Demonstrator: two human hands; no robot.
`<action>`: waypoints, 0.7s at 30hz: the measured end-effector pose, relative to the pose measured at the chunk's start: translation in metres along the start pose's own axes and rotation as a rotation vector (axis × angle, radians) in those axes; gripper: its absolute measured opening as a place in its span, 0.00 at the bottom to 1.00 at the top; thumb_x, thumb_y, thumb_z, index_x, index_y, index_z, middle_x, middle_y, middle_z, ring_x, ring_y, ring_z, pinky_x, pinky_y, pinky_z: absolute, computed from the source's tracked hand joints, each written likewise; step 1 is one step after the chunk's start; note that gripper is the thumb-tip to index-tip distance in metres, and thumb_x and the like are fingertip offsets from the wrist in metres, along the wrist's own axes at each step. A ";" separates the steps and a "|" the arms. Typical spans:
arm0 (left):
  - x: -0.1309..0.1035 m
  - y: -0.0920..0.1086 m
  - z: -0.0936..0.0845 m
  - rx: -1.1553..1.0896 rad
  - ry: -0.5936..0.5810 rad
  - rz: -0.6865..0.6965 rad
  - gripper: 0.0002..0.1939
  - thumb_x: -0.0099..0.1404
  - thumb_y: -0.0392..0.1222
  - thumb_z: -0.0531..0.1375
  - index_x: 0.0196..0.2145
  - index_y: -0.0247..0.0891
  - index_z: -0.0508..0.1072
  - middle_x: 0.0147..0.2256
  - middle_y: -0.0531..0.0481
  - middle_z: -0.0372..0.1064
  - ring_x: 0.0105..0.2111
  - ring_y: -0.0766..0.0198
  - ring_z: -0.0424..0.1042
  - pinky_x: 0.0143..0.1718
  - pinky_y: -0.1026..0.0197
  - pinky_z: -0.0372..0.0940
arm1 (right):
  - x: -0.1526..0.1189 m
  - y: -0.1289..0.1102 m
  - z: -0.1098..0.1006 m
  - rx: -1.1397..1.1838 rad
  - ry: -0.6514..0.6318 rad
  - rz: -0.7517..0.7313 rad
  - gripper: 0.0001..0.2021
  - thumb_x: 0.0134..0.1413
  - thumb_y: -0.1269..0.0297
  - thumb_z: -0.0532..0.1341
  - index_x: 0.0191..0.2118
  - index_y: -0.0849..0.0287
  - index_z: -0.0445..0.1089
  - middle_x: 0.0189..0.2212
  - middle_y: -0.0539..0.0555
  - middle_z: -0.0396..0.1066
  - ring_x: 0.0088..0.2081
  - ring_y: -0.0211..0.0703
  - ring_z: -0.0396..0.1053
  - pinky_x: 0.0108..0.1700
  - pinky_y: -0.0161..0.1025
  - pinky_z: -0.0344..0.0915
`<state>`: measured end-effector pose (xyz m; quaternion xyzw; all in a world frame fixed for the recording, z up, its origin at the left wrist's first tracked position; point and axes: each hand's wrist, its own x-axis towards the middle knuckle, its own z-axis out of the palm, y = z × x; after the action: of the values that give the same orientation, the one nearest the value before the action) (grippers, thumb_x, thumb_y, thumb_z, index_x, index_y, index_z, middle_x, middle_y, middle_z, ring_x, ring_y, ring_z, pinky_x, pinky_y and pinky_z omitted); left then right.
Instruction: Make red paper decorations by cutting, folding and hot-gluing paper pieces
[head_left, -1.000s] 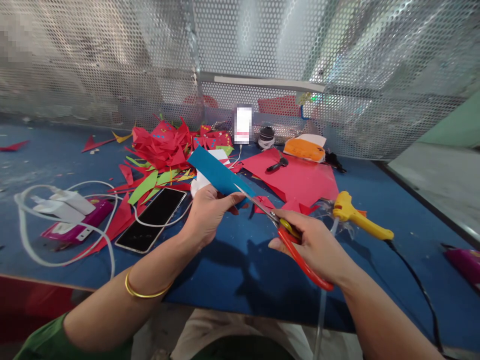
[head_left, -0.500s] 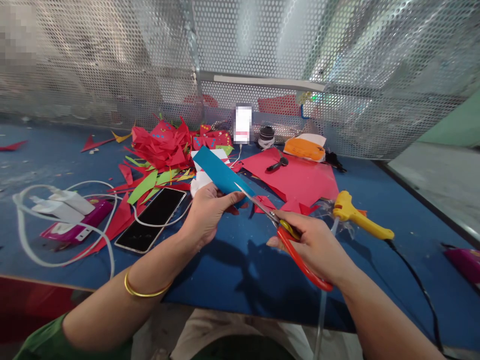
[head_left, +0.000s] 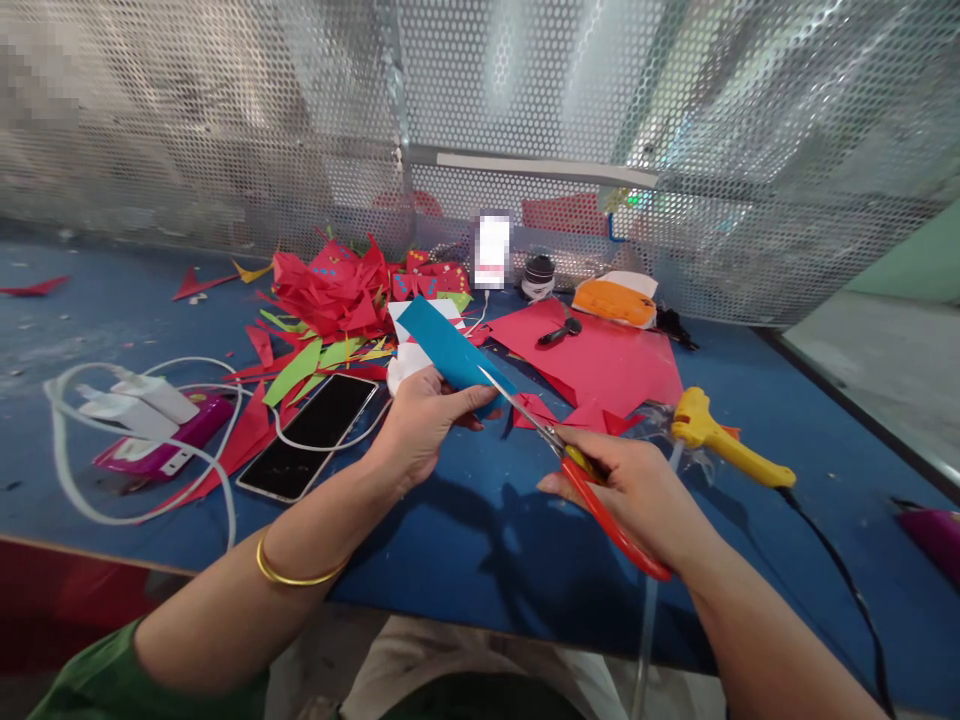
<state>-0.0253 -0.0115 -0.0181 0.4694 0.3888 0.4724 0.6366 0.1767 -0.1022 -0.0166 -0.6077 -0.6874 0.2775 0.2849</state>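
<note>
A strip of blue paper (head_left: 444, 342) is pinched at its near end between the thumb and fingers of my left hand (head_left: 431, 420). My right hand (head_left: 626, 490) grips a pair of scissors (head_left: 592, 510) by their red and yellow handles. The blades point up and to the left, with a tip over the blue strip's right edge, just beyond my left thumb. Part of the strip's near end is hidden under my left fingers. White paper (head_left: 405, 360) lies behind the strip.
Red and green paper scraps (head_left: 330, 290) are heaped at the back left. A phone (head_left: 311, 435) and charger cables (head_left: 56, 430) lie left. Red sheets (head_left: 622, 355) with a black tool (head_left: 559, 332) are behind my right hand. A yellow glue gun (head_left: 731, 445) rests at right.
The whole view has shifted slightly, so everything appears a little further right. Both hands keep the same hold, and the scissors stay at the blue strip's edge.
</note>
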 end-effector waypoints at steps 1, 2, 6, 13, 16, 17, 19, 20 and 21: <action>0.000 0.000 0.000 -0.002 -0.005 0.001 0.14 0.47 0.42 0.73 0.29 0.34 0.76 0.27 0.50 0.76 0.24 0.67 0.72 0.23 0.66 0.63 | 0.000 0.001 0.000 0.000 0.000 0.008 0.19 0.51 0.46 0.67 0.42 0.56 0.77 0.24 0.46 0.72 0.26 0.38 0.66 0.29 0.33 0.63; 0.000 0.000 0.000 -0.003 -0.011 0.003 0.13 0.48 0.41 0.73 0.29 0.34 0.76 0.27 0.50 0.76 0.23 0.68 0.72 0.23 0.66 0.63 | 0.000 0.001 0.000 0.002 -0.002 0.018 0.20 0.51 0.47 0.67 0.43 0.55 0.77 0.24 0.46 0.72 0.25 0.38 0.66 0.29 0.33 0.63; 0.000 0.000 -0.001 -0.021 -0.031 0.002 0.13 0.49 0.41 0.72 0.30 0.35 0.76 0.28 0.50 0.76 0.24 0.67 0.73 0.23 0.67 0.64 | 0.002 0.004 0.002 -0.012 0.018 0.020 0.21 0.50 0.47 0.67 0.45 0.55 0.77 0.24 0.46 0.73 0.25 0.38 0.67 0.29 0.33 0.64; 0.000 0.002 -0.003 -0.092 0.015 -0.010 0.14 0.51 0.46 0.72 0.31 0.33 0.78 0.28 0.50 0.75 0.24 0.68 0.71 0.24 0.65 0.68 | 0.002 0.003 0.001 0.015 0.050 0.014 0.19 0.50 0.48 0.67 0.43 0.55 0.78 0.23 0.46 0.73 0.24 0.39 0.68 0.27 0.33 0.64; 0.001 0.001 -0.003 -0.093 0.028 0.014 0.15 0.50 0.46 0.72 0.32 0.33 0.79 0.30 0.50 0.76 0.25 0.68 0.71 0.25 0.66 0.69 | 0.002 0.002 0.001 0.029 0.044 0.016 0.19 0.50 0.47 0.67 0.42 0.54 0.77 0.23 0.46 0.72 0.24 0.38 0.67 0.27 0.33 0.64; 0.001 0.001 -0.003 -0.095 0.033 0.020 0.15 0.50 0.46 0.72 0.32 0.33 0.79 0.30 0.49 0.76 0.26 0.68 0.71 0.25 0.66 0.69 | 0.002 0.001 0.001 0.021 0.049 0.010 0.19 0.50 0.47 0.67 0.42 0.54 0.77 0.23 0.46 0.72 0.24 0.38 0.67 0.27 0.33 0.63; 0.001 0.000 -0.002 -0.102 0.044 0.026 0.15 0.50 0.46 0.73 0.31 0.33 0.80 0.29 0.49 0.76 0.26 0.68 0.71 0.25 0.66 0.68 | 0.003 0.002 0.001 -0.004 0.061 0.001 0.18 0.49 0.47 0.68 0.41 0.55 0.77 0.23 0.46 0.71 0.25 0.38 0.67 0.27 0.33 0.63; 0.001 0.000 -0.002 -0.103 0.048 0.028 0.15 0.50 0.46 0.73 0.30 0.33 0.80 0.29 0.49 0.76 0.26 0.68 0.71 0.25 0.66 0.68 | 0.003 0.002 0.001 -0.016 0.064 -0.002 0.18 0.49 0.47 0.68 0.40 0.55 0.77 0.23 0.46 0.71 0.25 0.38 0.66 0.28 0.33 0.63; 0.001 0.001 -0.001 -0.106 0.051 0.034 0.14 0.50 0.46 0.73 0.30 0.33 0.80 0.28 0.49 0.76 0.26 0.68 0.71 0.25 0.67 0.67 | 0.003 0.003 0.002 -0.026 0.067 -0.003 0.18 0.49 0.47 0.67 0.40 0.55 0.77 0.23 0.46 0.70 0.25 0.38 0.66 0.28 0.33 0.63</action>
<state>-0.0265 -0.0098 -0.0180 0.4294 0.3716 0.5147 0.6424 0.1770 -0.0993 -0.0198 -0.6191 -0.6820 0.2477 0.3003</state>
